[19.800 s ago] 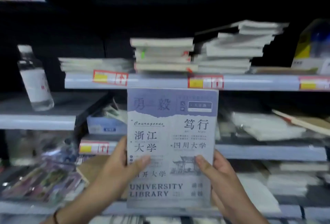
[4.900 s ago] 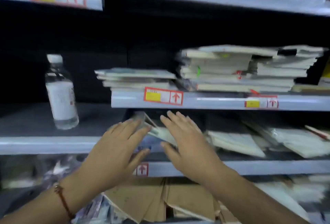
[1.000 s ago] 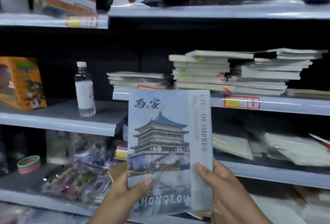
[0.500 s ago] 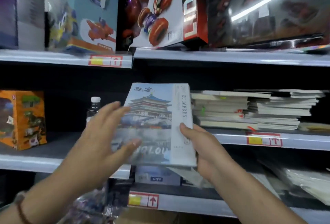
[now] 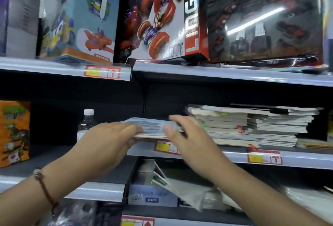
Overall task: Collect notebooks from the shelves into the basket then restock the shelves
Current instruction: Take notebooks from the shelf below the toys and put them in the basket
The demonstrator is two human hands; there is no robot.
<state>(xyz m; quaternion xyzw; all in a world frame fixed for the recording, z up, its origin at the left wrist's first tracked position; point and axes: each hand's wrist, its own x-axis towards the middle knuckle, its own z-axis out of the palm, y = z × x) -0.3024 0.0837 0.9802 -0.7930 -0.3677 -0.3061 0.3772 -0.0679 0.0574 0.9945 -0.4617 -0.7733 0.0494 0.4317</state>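
Head view: we lay the notebook (image 5: 149, 126) (thin, floppy, light) at twelve o'clock, left hand (image 5: 106, 143) pinching its edge, right hand (image 5: 187, 135) fingers loose.

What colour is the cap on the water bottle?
White; the cap shows in the head view, above the left hand.
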